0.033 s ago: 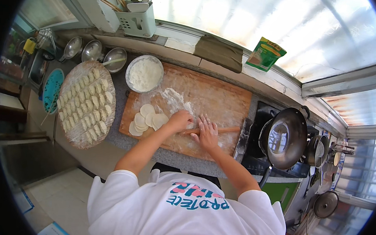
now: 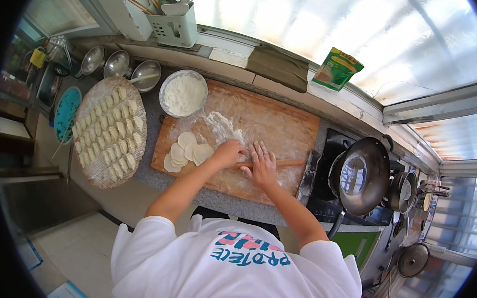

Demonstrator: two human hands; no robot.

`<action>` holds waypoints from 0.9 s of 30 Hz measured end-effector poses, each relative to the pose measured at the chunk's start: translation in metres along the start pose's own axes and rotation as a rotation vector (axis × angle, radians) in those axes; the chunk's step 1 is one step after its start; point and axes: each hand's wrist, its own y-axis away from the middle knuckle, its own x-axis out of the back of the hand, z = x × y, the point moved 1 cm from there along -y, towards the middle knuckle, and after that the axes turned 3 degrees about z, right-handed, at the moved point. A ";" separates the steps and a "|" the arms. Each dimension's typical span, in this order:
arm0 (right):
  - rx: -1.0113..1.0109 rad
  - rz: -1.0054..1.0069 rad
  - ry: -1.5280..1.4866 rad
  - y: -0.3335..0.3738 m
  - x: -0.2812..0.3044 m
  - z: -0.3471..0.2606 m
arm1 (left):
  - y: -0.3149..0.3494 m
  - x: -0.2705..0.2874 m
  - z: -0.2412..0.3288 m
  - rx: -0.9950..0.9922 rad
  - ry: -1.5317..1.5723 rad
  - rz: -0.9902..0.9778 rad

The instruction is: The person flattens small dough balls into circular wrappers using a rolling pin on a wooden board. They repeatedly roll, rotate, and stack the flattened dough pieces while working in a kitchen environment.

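Observation:
My left hand [image 2: 229, 153] is closed over the floured wooden board [image 2: 284, 119], its fingertips pinched together beside the pin's left end. What they hold is hidden. Palm down, my right hand [image 2: 262, 166] lies across a wooden rolling pin [image 2: 289, 163] with its fingers stretched out. The pin's right end sticks out past that hand. Round dough wrappers [image 2: 187, 140] overlap left of my left hand, some partly behind my forearm. Loose flour [image 2: 222, 125] is spread just beyond my hands. At the board's far left corner stands a bowl of flour [image 2: 183, 94].
A round tray [image 2: 84, 164] with rows of dumplings stands at the left, near metal bowls [image 2: 118, 64] and a turquoise plate [image 2: 69, 106]. A wok [image 2: 373, 179] sits on the stove at the right. A green packet [image 2: 337, 69] leans on the sill.
My right hand has shifted very slightly away from me on the rolling pin, and the pin with it. My left hand has barely moved.

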 end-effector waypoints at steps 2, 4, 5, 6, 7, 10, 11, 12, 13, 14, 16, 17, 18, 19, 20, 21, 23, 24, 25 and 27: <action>-0.020 0.021 0.037 -0.029 0.002 0.005 | -0.004 0.006 0.012 0.078 -0.008 -0.005; -0.063 0.031 0.030 -0.049 -0.001 0.010 | -0.009 0.011 0.019 0.181 -0.028 -0.044; -0.073 0.025 0.016 -0.047 -0.001 0.009 | -0.007 0.008 0.017 0.170 -0.024 -0.040; -0.061 0.007 0.001 -0.037 -0.001 0.007 | -0.005 0.004 0.012 0.157 -0.021 -0.037; -0.041 -0.010 -0.011 -0.020 -0.001 0.004 | -0.004 0.002 0.008 0.146 -0.016 -0.026; 0.030 -0.053 -0.005 0.038 -0.006 0.002 | 0.008 -0.004 0.011 -0.058 -0.079 0.033; 0.060 -0.066 -0.001 0.044 -0.004 0.000 | 0.009 -0.006 0.010 -0.063 -0.073 0.022; 0.048 -0.083 0.002 0.044 -0.004 0.001 | 0.010 -0.007 0.009 -0.068 -0.068 0.013; 0.032 -0.095 0.004 0.040 -0.002 0.001 | 0.008 -0.005 0.011 -0.077 -0.066 0.000; 0.017 -0.108 0.006 0.032 -0.002 0.001 | 0.007 -0.002 0.012 -0.057 -0.025 -0.017; -0.008 -0.075 -0.035 -0.003 -0.006 0.007 | 0.006 0.005 0.016 -0.018 0.056 -0.048; -0.028 -0.057 -0.053 -0.019 -0.006 0.011 | 0.003 0.006 0.017 -0.007 0.070 0.015; -0.036 -0.037 -0.028 -0.032 -0.006 0.013 | -0.001 0.007 0.018 0.002 0.084 0.077; -0.039 -0.023 -0.004 -0.041 -0.007 0.014 | -0.001 0.006 0.018 0.018 0.101 0.143; -0.043 -0.009 0.020 -0.044 -0.005 0.015 | -0.001 0.005 0.018 0.080 0.106 0.137; -0.037 -0.012 0.012 -0.036 -0.004 0.014 | 0.000 0.003 0.019 0.140 0.110 0.129; -0.004 -0.014 -0.007 -0.011 -0.005 0.007 | 0.002 0.004 0.016 0.184 0.061 0.131; 0.013 -0.014 0.004 0.011 -0.006 0.003 | 0.008 -0.002 0.014 0.166 0.015 0.127; 0.026 -0.015 0.015 0.037 -0.008 0.001 | 0.011 -0.007 0.012 0.147 -0.030 0.121; 0.047 -0.028 0.025 0.048 -0.004 0.001 | 0.008 -0.009 0.005 -0.034 -0.036 0.021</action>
